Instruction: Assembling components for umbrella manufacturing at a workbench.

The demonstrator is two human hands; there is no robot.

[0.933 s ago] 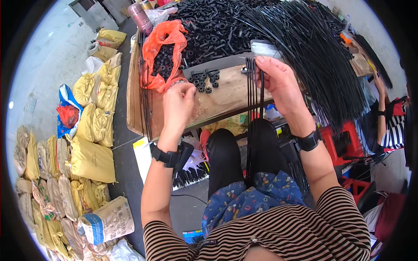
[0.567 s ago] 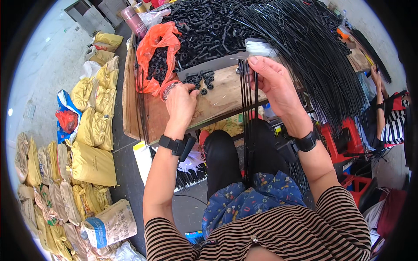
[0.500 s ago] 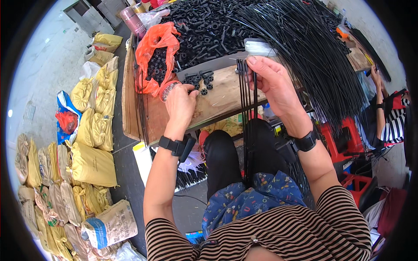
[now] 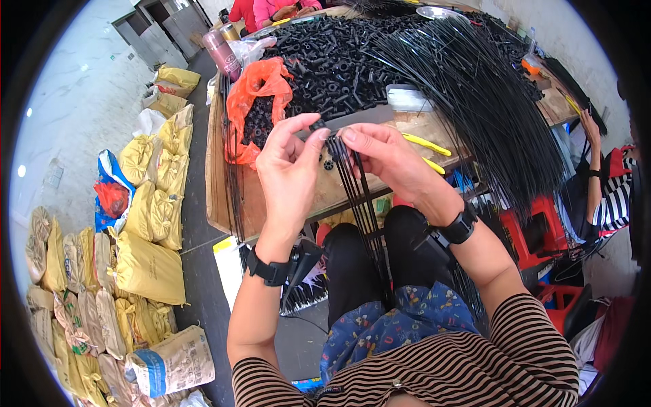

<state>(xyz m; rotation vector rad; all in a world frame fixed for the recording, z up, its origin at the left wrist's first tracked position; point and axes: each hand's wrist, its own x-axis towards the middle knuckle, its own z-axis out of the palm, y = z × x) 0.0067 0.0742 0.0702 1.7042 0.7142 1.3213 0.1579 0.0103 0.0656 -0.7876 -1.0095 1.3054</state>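
Note:
My left hand point(image 4: 293, 163) pinches a small black plastic piece point(image 4: 319, 125) between thumb and forefinger. Close beside it, my right hand point(image 4: 383, 159) grips several long, thin black strips point(image 4: 364, 210) near their upper ends. The strips hang down between my knees to my lap. The black piece is right at the tops of the strips; whether it is fitted on one, I cannot tell. Behind my hands, a few similar black pieces point(image 4: 328, 164) lie on the wooden table point(image 4: 413, 125), partly hidden.
A heap of black plastic parts point(image 4: 332, 61) covers the table's back, beside a red plastic bag point(image 4: 239, 115). To the right lie a large bundle of black strips point(image 4: 481, 108), a clear tray point(image 4: 409, 99) and yellow-handled pliers point(image 4: 427, 144). Yellow sacks point(image 4: 146, 264) line the left wall.
My left hand has come up from the loose pieces on the table with one black piece, moving right to the strips. My right hand has brought the strips left and lower.

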